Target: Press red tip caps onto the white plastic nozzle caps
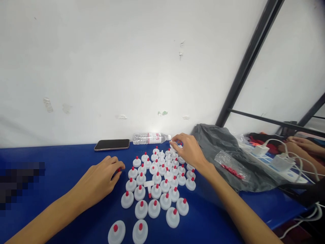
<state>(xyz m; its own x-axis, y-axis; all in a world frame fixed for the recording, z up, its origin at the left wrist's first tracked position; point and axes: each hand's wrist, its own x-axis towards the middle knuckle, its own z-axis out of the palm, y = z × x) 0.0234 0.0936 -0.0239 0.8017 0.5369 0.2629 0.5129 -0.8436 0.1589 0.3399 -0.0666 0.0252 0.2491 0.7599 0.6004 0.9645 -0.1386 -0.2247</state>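
Many white nozzle caps (153, 209), most with a small red tip on the spout, stand in a cluster on the blue table (68, 152). One of them, a nozzle cap (149, 184), lies on its side in the middle. Left of the cluster, my left hand (106, 174) is closed, with a small red tip (119, 169) between thumb and forefinger. At the far end of the group, my right hand (186, 149) pinches at a white nozzle cap (174, 146). Its fingers partly cover that cap and its neighbours.
Against the wall lie a clear water bottle (152, 138) and a black phone (112, 144). At right, a small clear bag of red tips (232, 169) rests on a dark plastic sheet (210, 142). Beyond are a power strip (286, 171), cables and another person's hand (302, 144).
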